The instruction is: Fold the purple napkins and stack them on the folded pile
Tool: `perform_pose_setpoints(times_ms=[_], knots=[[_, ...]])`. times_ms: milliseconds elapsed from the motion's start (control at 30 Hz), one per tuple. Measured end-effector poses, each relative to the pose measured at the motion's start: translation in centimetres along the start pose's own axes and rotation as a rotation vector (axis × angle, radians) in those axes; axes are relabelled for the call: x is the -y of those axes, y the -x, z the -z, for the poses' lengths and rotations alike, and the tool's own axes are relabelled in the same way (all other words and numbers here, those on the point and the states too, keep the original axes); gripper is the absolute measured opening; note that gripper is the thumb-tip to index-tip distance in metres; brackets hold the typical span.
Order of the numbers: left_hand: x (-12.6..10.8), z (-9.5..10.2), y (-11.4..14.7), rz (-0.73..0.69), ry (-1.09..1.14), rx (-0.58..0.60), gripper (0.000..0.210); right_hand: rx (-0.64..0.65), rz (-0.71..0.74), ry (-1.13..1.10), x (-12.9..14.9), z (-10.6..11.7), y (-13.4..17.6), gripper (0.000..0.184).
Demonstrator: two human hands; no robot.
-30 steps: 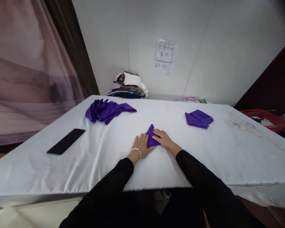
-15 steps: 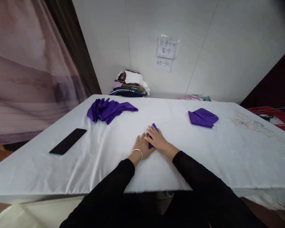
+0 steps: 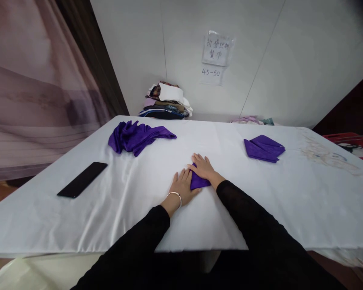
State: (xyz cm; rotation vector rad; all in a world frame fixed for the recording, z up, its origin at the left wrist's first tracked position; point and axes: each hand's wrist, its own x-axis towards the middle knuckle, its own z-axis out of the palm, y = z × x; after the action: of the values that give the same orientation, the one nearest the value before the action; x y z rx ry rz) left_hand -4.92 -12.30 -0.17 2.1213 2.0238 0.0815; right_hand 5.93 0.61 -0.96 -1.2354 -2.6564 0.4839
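A small folded purple cloth napkin (image 3: 199, 182) lies on the white tablecloth (image 3: 224, 221) between my hands. My left hand (image 3: 183, 187), with a silver bracelet at the wrist, rests flat along the napkin's left edge, fingers outstretched. Across the napkin's upper right part lies my right hand (image 3: 202, 166), its fingers extended and pressing down; it covers some of the cloth. To the right sits another folded purple napkin (image 3: 263, 148) with pointed layers. A crumpled heap of purple cloth (image 3: 136, 137) is at the back left.
A black phone-like slab (image 3: 82, 179) lies on the left of the table. Behind the table's far edge are a stack of folded clothes (image 3: 166, 102) and pinkish cloth (image 3: 246, 120). A paper sign (image 3: 217, 50) hangs on the wall. At far right stands a red basket (image 3: 351, 139).
My right hand has moved slightly right and up, apart from the left hand. More of the napkin between them shows, spread wider. The whole view has shifted a little.
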Motion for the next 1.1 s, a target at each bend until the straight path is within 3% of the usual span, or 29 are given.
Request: perform_pose_setpoints(times_ms=[300,467,633,800,1100], knots=[[0.2,-0.4,-0.1,-0.007,-0.020,-0.008,0.086,0.005,-0.030,0.014,-1.3,0.0,-1.9,0.066],[0.2,-0.3,-0.1,-0.014,-0.009,-0.012,0.087,-0.024,-0.089,-0.188,-2.0,0.6,-2.1,0.062],[0.3,-0.4,-0.1,-0.024,0.003,-0.020,0.087,-0.097,-0.065,-0.371,-2.3,0.9,0.0,0.061],[0.4,-0.8,-0.4,-0.024,-0.009,-0.039,0.088,-0.033,0.006,-0.281,-1.7,0.4,2.4,0.052],[0.4,-0.7,-0.3,-0.026,-0.001,-0.052,0.086,-0.022,0.028,-0.244,-0.2,0.2,5.4,0.056]])
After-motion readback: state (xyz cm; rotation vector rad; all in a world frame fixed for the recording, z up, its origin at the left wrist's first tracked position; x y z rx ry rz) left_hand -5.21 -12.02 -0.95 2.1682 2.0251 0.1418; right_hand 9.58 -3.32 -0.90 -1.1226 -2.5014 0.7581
